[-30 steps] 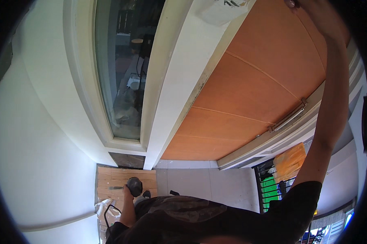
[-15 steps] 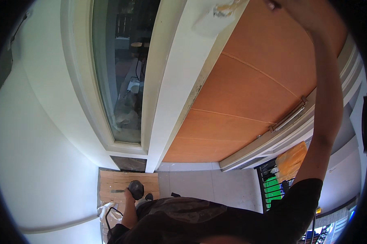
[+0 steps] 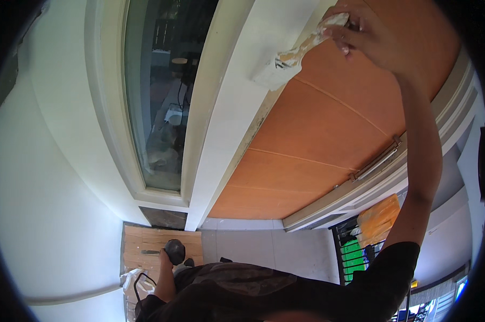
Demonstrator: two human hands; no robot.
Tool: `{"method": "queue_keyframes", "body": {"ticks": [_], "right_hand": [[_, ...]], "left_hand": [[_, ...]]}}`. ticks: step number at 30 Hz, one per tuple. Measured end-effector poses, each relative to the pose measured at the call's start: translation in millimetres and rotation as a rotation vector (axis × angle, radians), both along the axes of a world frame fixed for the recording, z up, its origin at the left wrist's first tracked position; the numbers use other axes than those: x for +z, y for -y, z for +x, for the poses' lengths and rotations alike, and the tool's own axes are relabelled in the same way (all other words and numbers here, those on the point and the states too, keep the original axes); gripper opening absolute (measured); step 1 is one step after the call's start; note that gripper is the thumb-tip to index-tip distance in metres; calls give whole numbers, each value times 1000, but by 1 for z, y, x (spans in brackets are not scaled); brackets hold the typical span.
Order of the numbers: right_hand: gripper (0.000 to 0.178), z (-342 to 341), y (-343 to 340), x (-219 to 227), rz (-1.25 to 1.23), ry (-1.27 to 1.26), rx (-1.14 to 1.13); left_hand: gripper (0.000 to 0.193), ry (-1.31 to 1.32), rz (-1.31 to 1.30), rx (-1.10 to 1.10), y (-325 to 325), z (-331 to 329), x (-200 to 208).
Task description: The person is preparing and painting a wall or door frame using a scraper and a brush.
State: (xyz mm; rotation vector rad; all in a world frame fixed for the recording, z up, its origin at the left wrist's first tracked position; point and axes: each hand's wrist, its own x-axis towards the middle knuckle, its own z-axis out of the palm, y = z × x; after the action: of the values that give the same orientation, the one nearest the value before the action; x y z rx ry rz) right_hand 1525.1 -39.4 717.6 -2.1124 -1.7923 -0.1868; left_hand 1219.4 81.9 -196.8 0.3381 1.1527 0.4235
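Note:
High at the upper right, my right hand (image 3: 363, 33) is closed round the handle of a wide paintbrush (image 3: 289, 58) caked with white paint. The brush's pale bristles rest against the white door frame (image 3: 221, 115), between the window and the orange door panel. Low down at my side, my left hand (image 3: 165, 259) grips a dark round pot (image 3: 174, 251). What the pot holds cannot be made out. A thin grey strip (image 3: 150, 252) shows beside that hand; its kind is unclear.
A dark glass window (image 3: 162, 107) stands left of the frame. The orange door (image 3: 307, 139) carries a metal handle bar (image 3: 376, 163). Brown boarding (image 3: 140, 236) covers part of the grey tiled floor (image 3: 253, 241), with crumpled plastic (image 3: 132, 280) beside it. A black railing (image 3: 340, 257) is at right.
My right hand has come down and left, bringing the brush lower along the white frame and more fully into view. My left hand still holds the pot, and the whole view has shifted slightly.

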Motion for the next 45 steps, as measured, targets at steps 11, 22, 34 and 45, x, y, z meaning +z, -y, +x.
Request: {"method": "queue_keyframes", "body": {"ticks": [11,22,34,45], "right_hand": [[17,-4,5,32,89,182,25],[18,-28,19,54,243,281,13],[18,-16,-7,2,-142,-51,57],[12,-31,23,23,103,194,-41]], "left_hand": [[51,-21,4,-14,3,-10,-4],[47,11,7,-16,2,3,22],[47,-41,12,-11,2,-1,23],[48,68,34,-55,2,9,51]]}}
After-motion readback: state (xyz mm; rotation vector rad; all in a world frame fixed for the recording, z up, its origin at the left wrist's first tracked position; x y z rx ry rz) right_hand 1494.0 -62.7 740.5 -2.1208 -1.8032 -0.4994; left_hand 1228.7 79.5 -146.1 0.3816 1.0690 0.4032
